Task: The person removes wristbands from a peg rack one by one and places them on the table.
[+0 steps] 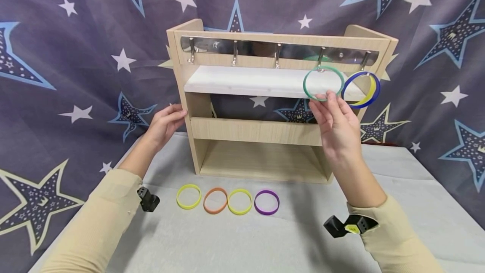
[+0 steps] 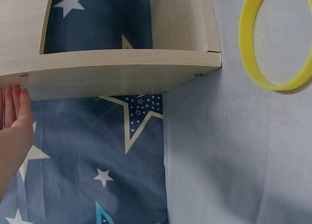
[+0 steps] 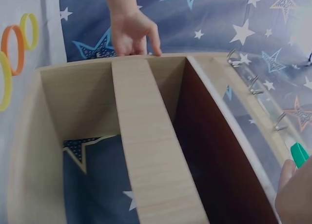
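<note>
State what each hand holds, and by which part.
The right hand pinches the green ring by its lower rim. The left hand holds nothing; its fingers touch the outer left side of the shelf unit.

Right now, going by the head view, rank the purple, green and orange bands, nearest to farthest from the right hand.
1. Green band: pinched in the right hand.
2. Purple band: on the table, right end of the row.
3. Orange band: same row, farther left.
</note>
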Demonstrator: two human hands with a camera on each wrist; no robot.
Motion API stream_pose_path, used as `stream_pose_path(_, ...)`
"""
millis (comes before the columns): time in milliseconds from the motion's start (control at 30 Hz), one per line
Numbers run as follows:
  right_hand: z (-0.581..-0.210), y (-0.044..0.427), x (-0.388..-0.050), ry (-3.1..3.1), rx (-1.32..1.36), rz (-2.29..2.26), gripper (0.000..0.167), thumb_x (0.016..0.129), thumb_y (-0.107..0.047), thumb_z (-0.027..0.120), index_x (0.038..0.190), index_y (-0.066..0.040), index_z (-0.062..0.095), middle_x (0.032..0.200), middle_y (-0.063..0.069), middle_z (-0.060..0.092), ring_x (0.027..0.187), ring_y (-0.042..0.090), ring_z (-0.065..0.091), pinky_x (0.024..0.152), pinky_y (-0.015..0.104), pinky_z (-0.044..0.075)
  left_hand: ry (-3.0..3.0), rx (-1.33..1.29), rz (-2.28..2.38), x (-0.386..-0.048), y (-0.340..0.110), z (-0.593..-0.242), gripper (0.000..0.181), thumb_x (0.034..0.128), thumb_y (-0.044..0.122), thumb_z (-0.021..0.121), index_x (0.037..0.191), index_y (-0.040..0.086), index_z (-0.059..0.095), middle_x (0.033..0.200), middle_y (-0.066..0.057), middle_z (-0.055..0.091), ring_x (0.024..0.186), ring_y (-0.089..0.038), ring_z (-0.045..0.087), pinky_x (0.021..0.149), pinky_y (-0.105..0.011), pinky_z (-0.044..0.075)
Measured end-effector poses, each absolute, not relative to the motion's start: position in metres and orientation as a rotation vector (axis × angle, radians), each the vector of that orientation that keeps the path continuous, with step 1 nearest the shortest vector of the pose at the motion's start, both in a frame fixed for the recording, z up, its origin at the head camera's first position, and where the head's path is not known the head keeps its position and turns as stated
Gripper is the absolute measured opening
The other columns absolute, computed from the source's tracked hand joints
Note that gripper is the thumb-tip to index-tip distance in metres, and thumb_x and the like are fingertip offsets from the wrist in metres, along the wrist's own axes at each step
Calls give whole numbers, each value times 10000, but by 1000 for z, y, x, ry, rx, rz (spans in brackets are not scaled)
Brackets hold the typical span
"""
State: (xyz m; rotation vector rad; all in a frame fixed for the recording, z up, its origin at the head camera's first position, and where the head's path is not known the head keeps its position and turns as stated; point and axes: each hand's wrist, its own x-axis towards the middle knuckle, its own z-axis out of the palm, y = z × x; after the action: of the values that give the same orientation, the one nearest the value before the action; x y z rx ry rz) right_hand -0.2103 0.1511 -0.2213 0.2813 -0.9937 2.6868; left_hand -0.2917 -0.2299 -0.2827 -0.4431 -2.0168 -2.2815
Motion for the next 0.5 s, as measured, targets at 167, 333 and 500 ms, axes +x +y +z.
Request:
stream_pose_path(167, -215, 150, -205, -971, 339, 2707, 258, 896, -85, 646, 1106, 20, 539, 836, 97, 688, 811, 171, 692, 870, 255, 573, -2026, -435, -2281, -291, -230, -283, 247, 960, 90, 501, 1198, 23, 495, 1069, 67, 607, 1020, -29, 610, 1121, -261, 394)
stream_pose_path(333, -213, 147, -199, -1034, 347, 2713, 215, 899, -86, 639, 1078, 20, 587, 855, 76, 684, 835, 156, 689, 862, 232, 573, -2027, -435, -2283, -292, -230, -284, 254, 960, 90, 501, 1204, 23, 491, 1076, 64, 603, 1027, -34, 609, 1129, -269, 389)
stream_pose_path(500, -215, 145, -195, -1083, 345, 2706, 162, 888, -72, 650, 1022, 19, 649, 861, 67, 688, 847, 146, 684, 865, 224, 572, -2024, -428, -2288, -292, -230, -283, 256, 960, 86, 498, 1207, 19, 489, 1075, 62, 602, 1025, -36, 607, 1136, -282, 383)
